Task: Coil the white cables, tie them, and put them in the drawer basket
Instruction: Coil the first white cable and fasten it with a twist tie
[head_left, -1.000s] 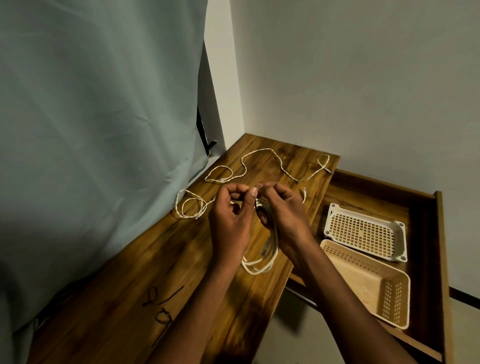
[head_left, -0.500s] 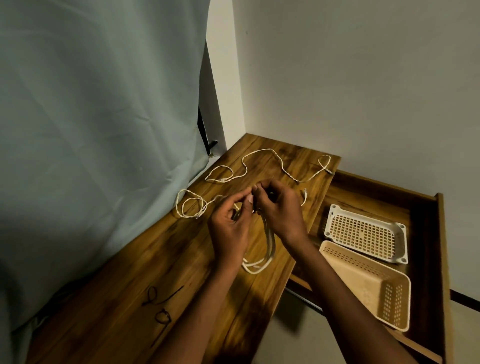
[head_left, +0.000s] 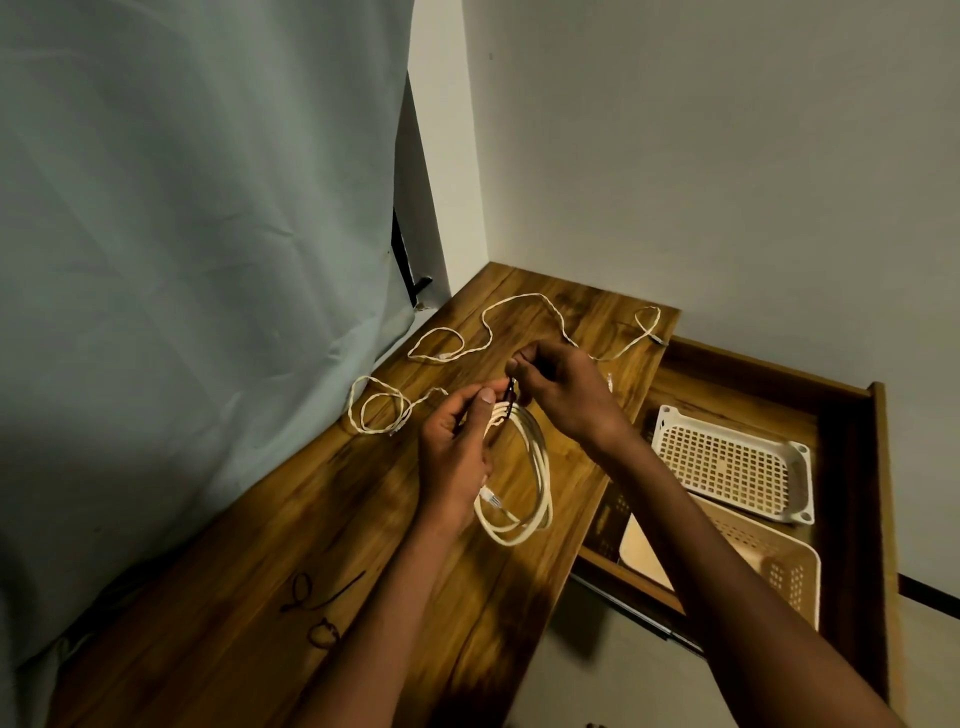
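Nearest the camera, below the grip, spare dark ties (head_left: 322, 597) are lying on the wooden counter (head_left: 249, 561). Hanging straight down from the grip, the coiled cable (head_left: 535, 467) is drooping in several slack white loops, a connector showing at its lower left. It is looking light, limp and smooth, so it is likely to spring loose unless taken where the loops bunch together at the top.

That is where both hands are working: the left hand (head_left: 457, 452) is pinching the gathered strands with curled fingers, and the right hand (head_left: 566, 395) is pinching a thin dark tie (head_left: 511, 397) against them, thumb and forefinger closed tight.

To the right of the grip, the open drawer (head_left: 852, 467) is holding a white perforated basket (head_left: 732, 462) and a beige basket (head_left: 779, 566).

Beyond the grip, two more twisted white cables (head_left: 519, 299) are sprawling uncoiled toward the curtain (head_left: 197, 234) and wall.
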